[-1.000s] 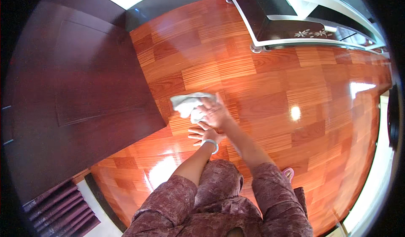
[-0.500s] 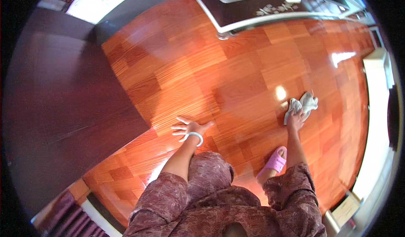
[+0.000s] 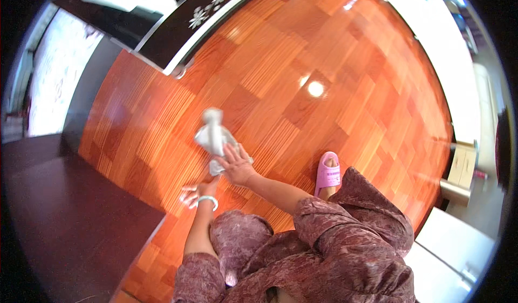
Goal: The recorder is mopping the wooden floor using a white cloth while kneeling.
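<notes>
A pale grey-white cloth (image 3: 209, 139) lies crumpled on the wooden floor (image 3: 280, 109), its far end blurred. My right hand (image 3: 237, 165) reaches across to the left and presses on the cloth's near end, holding it against the boards with the fingers forward. Just below and to the left is my left hand (image 3: 200, 191), wearing a light bracelet (image 3: 211, 199) at the wrist. Its fingers are apart with nothing in them, slightly smeared, and partly overlapped by the cloth and right hand.
A dark brown panel of furniture (image 3: 81, 211) borders the floor on the left. Ahead stands a dark cabinet (image 3: 183, 31) with a white edge and flower pattern. My foot wears a pink slipper (image 3: 327, 173). White furniture (image 3: 431, 49) runs along the right.
My right hand has swept the cloth from the right side over to the left, close to my left hand. The view has turned to the right.
</notes>
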A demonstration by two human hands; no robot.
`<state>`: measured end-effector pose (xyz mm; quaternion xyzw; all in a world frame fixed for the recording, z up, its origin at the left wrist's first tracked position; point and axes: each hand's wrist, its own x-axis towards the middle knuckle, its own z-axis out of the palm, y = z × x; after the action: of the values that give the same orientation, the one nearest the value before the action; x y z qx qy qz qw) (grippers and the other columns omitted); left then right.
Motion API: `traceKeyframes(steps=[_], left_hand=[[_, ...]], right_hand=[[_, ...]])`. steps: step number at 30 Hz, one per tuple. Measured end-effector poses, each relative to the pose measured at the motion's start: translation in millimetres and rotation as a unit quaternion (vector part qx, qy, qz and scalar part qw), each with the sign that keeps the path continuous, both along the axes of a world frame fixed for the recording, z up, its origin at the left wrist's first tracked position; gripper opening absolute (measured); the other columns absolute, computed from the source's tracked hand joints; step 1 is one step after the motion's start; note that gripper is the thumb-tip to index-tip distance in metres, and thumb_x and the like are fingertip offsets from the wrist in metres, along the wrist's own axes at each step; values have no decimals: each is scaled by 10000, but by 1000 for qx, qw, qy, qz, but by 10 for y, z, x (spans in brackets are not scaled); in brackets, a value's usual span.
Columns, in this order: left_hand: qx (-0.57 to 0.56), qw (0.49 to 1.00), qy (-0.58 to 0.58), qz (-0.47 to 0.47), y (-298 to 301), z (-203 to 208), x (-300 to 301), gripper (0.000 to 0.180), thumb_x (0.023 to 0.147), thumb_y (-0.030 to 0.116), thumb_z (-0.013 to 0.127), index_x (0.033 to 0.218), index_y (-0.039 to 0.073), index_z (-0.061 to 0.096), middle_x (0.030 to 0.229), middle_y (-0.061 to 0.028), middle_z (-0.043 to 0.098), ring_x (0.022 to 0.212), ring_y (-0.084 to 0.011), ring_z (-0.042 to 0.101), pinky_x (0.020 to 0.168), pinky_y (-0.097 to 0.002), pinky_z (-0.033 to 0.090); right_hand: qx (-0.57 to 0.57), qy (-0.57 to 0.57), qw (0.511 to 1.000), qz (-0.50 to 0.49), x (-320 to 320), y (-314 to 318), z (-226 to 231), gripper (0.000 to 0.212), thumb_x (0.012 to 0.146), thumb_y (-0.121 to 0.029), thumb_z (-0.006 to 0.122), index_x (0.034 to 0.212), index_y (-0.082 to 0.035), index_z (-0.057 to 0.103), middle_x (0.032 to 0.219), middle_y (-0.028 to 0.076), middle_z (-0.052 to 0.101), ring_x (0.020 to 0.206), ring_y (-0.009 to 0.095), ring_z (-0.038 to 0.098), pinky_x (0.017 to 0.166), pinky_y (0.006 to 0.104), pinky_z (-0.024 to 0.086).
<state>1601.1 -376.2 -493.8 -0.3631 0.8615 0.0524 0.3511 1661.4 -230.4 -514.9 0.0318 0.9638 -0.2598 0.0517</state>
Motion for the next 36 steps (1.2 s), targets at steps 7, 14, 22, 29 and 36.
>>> traceKeyframes(steps=[7, 14, 22, 29, 36], left_hand=[[-29, 996, -61, -54, -100, -67, -37, 1721, 410, 895, 742, 1513, -5, -225, 1497, -479, -142, 1389, -668, -100, 1099, -742, 110], [-62, 996, -47, -48, -244, 147, -44, 1658, 463, 975, 614, 1527, -67, -115, 1507, -483, -61, 1442, -600, 15, 1128, -697, 134], [1, 1000, 26, -14, -674, -829, -25, 1566, 544, 945, 603, 1544, -28, -108, 1586, -366, -51, 1492, -489, 25, 1148, -649, 197], [-11, 988, -132, -84, -77, 27, -181, 1418, 661, 833, 626, 1551, -19, -76, 1624, -273, 39, 1482, -454, 155, 1154, -548, 288], [183, 970, 68, -145, 74, -527, -615, 1272, 658, 513, 835, 1572, 24, 97, 1615, -305, 43, 1488, -470, 124, 1213, -503, 189]], right_hand=[[128, -3, 986, 106, -231, 1895, 324, 632, 871, -519, 607, 1426, -233, 508, 1569, 120, 332, 1457, 304, 308, 1188, 604, 130], [13, -138, 859, -493, 475, 3223, 732, 653, 943, -477, 512, 1480, -120, 413, 1480, 180, 425, 1392, 410, 347, 1169, 543, 207], [86, -189, 754, -624, 123, 2452, -147, 658, 977, -240, 351, 1573, -75, 124, 1554, 352, 213, 1453, 509, 205, 1143, 687, 146], [149, -148, 955, 211, -561, 1763, 604, 681, 900, -343, 589, 1530, -241, 352, 1630, 199, 161, 1507, 379, 162, 1165, 646, 161], [189, -209, 932, 230, -715, 3144, 890, 539, 863, -356, 644, 1385, -267, 546, 1595, 81, 301, 1487, 321, 250, 1139, 599, 275]])
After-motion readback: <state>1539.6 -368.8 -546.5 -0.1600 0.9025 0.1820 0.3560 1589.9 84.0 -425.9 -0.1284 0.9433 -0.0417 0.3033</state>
